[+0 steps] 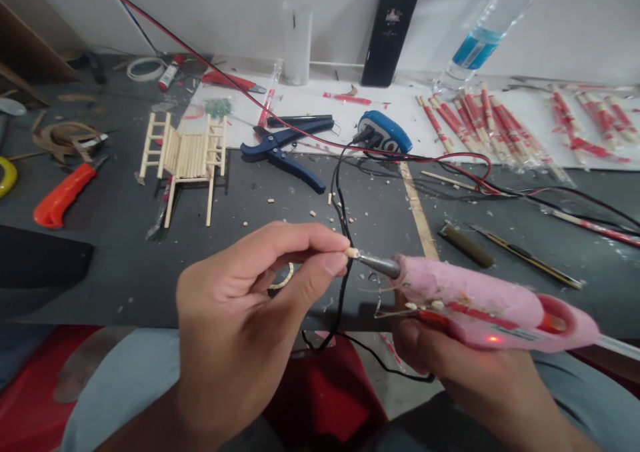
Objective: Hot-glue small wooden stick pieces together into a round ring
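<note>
Between thumb and forefinger, my left hand [260, 299] pinches a short piece of wooden stick [353, 253]. Wrapped round the handle of a pink hot glue gun [470, 299] is my right hand [465, 359]. The gun's metal nozzle meets the stick's end, and a red light glows on its side. A clear glue stick [617, 347] pokes out of the back. Partly hidden behind my left hand is a pale curved piece [284, 277]. Farther off on the table stands a small chair made of sticks [190, 155].
Blue cutters [285, 152] and a blue power socket [384, 134] lie beyond my hands. Bundles of wrapped sticks [480, 119] are at the back right, near a water bottle [475, 49]. A box cutter [525, 255] lies right; an orange-handled tool [65, 195] left. Cables cross the table.
</note>
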### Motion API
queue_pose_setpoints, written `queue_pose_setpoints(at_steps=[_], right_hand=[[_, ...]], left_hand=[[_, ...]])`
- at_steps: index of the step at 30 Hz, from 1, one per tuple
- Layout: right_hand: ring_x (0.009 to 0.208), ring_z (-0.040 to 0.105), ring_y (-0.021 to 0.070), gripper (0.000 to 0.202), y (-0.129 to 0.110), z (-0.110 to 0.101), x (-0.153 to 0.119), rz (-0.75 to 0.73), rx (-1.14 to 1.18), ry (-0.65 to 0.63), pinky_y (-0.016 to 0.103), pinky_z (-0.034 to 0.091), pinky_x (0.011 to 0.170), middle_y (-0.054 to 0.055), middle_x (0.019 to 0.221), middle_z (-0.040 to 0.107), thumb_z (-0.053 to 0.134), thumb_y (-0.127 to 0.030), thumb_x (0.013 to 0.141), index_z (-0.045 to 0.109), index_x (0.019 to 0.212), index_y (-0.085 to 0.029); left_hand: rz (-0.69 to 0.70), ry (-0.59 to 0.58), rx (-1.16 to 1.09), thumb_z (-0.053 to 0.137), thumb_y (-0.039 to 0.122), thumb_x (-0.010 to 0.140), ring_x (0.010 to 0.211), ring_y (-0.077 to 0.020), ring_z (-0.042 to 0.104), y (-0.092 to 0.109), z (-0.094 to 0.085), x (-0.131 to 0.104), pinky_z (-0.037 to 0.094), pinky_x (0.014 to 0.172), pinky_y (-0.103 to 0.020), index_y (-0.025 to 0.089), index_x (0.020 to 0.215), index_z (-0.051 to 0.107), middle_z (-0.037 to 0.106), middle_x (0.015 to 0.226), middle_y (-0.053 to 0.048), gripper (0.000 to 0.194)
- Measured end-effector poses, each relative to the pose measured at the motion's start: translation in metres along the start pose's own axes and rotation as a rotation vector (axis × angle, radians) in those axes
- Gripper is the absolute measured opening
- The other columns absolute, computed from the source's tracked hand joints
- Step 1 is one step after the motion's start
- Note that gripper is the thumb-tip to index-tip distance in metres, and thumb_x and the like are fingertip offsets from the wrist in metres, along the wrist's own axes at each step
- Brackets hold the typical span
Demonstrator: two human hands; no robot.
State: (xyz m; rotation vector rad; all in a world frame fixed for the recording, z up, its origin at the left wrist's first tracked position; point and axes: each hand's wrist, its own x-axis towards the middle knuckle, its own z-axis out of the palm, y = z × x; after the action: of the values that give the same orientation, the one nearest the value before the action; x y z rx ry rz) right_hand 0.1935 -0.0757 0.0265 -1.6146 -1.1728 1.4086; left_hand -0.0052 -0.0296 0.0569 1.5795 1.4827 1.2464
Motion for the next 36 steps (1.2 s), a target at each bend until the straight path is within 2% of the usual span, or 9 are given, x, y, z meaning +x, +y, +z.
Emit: queue_pose_setpoints(at_steps=[3, 7, 12, 17, 20, 23, 28, 36], right_hand=[[0.057, 0.034, 0.0113, 0.034, -0.003, 0.001, -0.001, 0.051, -0.001, 0.022, 0.028, 0.029, 0.052, -0.005, 0.058, 0.037, 0.068, -0.031, 0.076, 0.041, 0.057, -0.023], [0.055, 0.035, 0.0115, 0.034, 0.0, -0.001, -0.001, 0.0, -0.012, 0.002, 0.028, 0.03, 0.05, -0.004, 0.057, 0.04, 0.069, -0.03, 0.077, 0.043, 0.056, -0.023], [0.056, 0.037, 0.0124, 0.032, 0.008, -0.003, -0.001, -0.035, -0.039, 0.032, 0.028, 0.033, 0.051, -0.004, 0.058, 0.041, 0.067, -0.033, 0.08, 0.046, 0.058, -0.023], [0.055, 0.036, 0.0122, 0.032, 0.009, -0.003, -0.002, -0.021, 0.009, -0.01, 0.028, 0.03, 0.05, -0.004, 0.058, 0.04, 0.066, -0.034, 0.082, 0.046, 0.06, -0.023], [0.054, 0.037, 0.0125, 0.034, 0.006, -0.002, -0.003, -0.002, -0.005, 0.054, 0.027, 0.032, 0.048, -0.004, 0.057, 0.04, 0.07, -0.033, 0.079, 0.044, 0.058, -0.024], [0.051, 0.037, 0.0132, 0.037, 0.002, -0.001, -0.002, -0.051, -0.028, 0.096, 0.028, 0.034, 0.047, -0.003, 0.054, 0.039, 0.074, -0.028, 0.076, 0.043, 0.056, -0.025], [0.05, 0.044, 0.0147, 0.027, -0.001, -0.002, 0.003, -0.144, -0.006, 0.041, 0.027, 0.039, 0.045, -0.001, 0.056, 0.05, 0.074, -0.024, 0.076, 0.053, 0.06, -0.026], [0.051, 0.054, 0.0165, 0.026, 0.003, -0.005, -0.004, -0.216, -0.143, 0.123, 0.029, 0.042, 0.046, 0.0, 0.061, 0.063, 0.076, -0.027, 0.082, 0.059, 0.062, -0.028]], left_hand=[[0.052, -0.008, 0.062, 0.078, 0.022, 0.092, 0.074, -0.0138, 0.078, 0.001, -0.003, 0.0, 0.067, 0.073, -0.023, 0.036, 0.088, 0.08, 0.082, 0.086, 0.011, 0.015], [0.098, 0.018, 0.126, 0.077, 0.023, 0.094, 0.074, -0.0152, 0.078, 0.001, -0.004, 0.001, 0.066, 0.072, -0.026, 0.035, 0.088, 0.08, 0.083, 0.086, 0.009, 0.014], [0.114, 0.013, 0.153, 0.076, 0.024, 0.095, 0.075, -0.0117, 0.077, 0.0, -0.005, 0.001, 0.064, 0.074, -0.022, 0.036, 0.09, 0.078, 0.082, 0.088, 0.012, 0.013], [0.138, 0.025, 0.175, 0.076, 0.02, 0.095, 0.073, -0.0093, 0.075, 0.0, -0.006, 0.002, 0.061, 0.072, -0.02, 0.035, 0.089, 0.078, 0.081, 0.087, 0.014, 0.015], [0.133, 0.024, 0.17, 0.076, 0.021, 0.094, 0.072, -0.0104, 0.075, 0.0, -0.006, 0.002, 0.061, 0.072, -0.021, 0.034, 0.089, 0.078, 0.082, 0.086, 0.013, 0.015], [0.123, 0.033, 0.149, 0.077, 0.022, 0.094, 0.072, -0.0118, 0.076, 0.0, -0.006, 0.003, 0.062, 0.072, -0.022, 0.035, 0.089, 0.078, 0.082, 0.086, 0.012, 0.013], [0.085, 0.045, 0.142, 0.077, 0.023, 0.093, 0.071, -0.0132, 0.076, 0.0, -0.006, 0.003, 0.064, 0.072, -0.023, 0.035, 0.089, 0.079, 0.082, 0.085, 0.01, 0.013], [0.084, 0.011, 0.166, 0.076, 0.026, 0.093, 0.071, -0.0137, 0.077, 0.0, -0.007, 0.0, 0.064, 0.072, -0.024, 0.036, 0.089, 0.079, 0.082, 0.086, 0.01, 0.012]])
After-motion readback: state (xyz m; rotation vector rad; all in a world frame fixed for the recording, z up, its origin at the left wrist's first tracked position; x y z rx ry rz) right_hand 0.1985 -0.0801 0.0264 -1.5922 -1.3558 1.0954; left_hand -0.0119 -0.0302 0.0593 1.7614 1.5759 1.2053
